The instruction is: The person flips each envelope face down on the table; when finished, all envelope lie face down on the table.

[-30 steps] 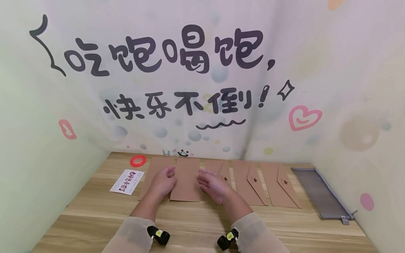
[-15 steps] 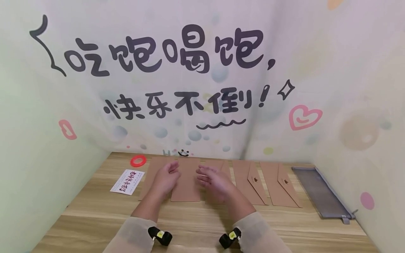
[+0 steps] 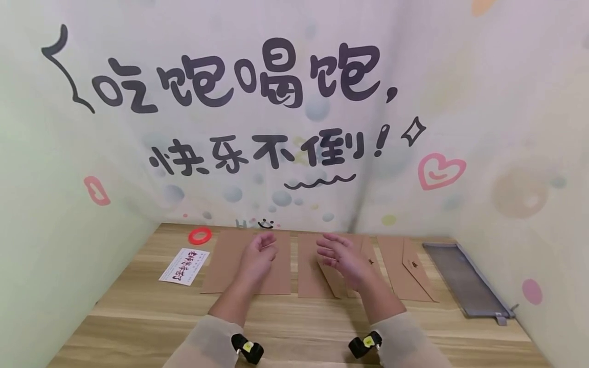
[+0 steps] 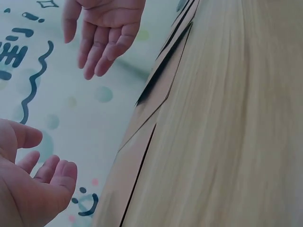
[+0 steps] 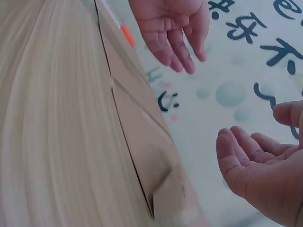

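Observation:
Several brown paper envelopes lie side by side on the wooden table. My left hand (image 3: pixel 257 261) hovers above the second envelope (image 3: pixel 281 268) from the left, its fingers loosely bent and holding nothing. My right hand (image 3: pixel 346 259) hangs over the gap between the third envelope (image 3: pixel 309 268) and the fourth envelope (image 3: pixel 369 250), which it partly hides. Its fingers are extended, with nothing in them. Both palms face each other, apart. The left wrist view shows my left hand (image 4: pixel 38 184) raised off the envelopes; in the right wrist view my right hand (image 5: pixel 265 165) is likewise free of them.
To the left lie a red ring (image 3: pixel 189 236) and a white card (image 3: pixel 183 267) with red writing. A grey mesh zip pouch (image 3: pixel 467 281) lies right of the last envelope (image 3: pixel 399 266). A printed curtain (image 3: pixel 230 194) closes off the table's back edge.
Both hands have lifted from around the second envelope and shifted right, the right hand farther, so the gap between them has widened. The second envelope stays in the row.

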A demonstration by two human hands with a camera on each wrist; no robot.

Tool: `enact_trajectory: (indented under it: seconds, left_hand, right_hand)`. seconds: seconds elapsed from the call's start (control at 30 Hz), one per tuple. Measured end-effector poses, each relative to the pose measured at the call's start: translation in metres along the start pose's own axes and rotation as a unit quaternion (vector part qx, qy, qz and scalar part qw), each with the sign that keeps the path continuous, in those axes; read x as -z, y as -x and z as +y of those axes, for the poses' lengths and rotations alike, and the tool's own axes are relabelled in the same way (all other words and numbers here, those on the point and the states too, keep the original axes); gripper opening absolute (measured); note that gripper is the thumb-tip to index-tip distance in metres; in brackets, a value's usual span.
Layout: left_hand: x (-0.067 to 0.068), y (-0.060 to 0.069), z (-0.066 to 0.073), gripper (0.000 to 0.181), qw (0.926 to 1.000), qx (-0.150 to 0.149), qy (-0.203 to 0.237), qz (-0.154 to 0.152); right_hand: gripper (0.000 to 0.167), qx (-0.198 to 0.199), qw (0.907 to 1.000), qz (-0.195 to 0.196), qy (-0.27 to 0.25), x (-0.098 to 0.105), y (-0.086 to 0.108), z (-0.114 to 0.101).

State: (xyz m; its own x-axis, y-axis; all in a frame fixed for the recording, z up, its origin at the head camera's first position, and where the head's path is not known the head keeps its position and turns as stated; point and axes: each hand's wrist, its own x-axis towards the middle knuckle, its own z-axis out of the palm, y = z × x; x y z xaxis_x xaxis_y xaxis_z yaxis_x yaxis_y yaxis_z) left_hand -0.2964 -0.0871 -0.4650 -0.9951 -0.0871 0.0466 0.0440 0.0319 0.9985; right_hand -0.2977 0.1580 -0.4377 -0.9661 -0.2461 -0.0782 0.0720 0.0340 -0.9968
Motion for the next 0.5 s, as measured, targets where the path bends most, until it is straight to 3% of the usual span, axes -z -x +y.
enact_trajectory:
  seconds: [0.33,0.5]
  left_hand:
    - [-0.044,0.003,0.002,0.048,0.9989,0.006,0.006,-0.045]
    - [-0.055,0.007,-0.002,0.052,0.9978,0.017,-0.02,-0.061]
  right_hand:
    - [0.055,-0.006,0.9999,0.01,0.003,0.044,0.004,0.007]
    - [0.056,-0.03,0.9995,0.009,-0.001,0.051,0.005,0.017]
